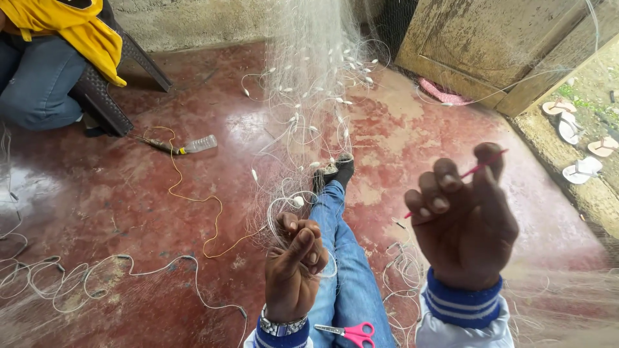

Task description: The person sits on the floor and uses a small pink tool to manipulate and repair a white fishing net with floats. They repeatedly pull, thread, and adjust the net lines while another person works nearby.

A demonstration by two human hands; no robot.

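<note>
My left hand is closed on a bunch of fine white fishing net that stretches up and away over my outstretched leg in blue jeans. My right hand is raised and pinches a thin red netting needle between fingers and thumb. Small white floats dot the net. Pink-handled scissors lie on my thigh just below the left hand. A metal watch sits on my left wrist.
Another person in jeans and a yellow cloth sits on a chair at the top left. A plastic bottle, a yellow cord and white rope lie on the red floor. A wooden door and sandals are at the right.
</note>
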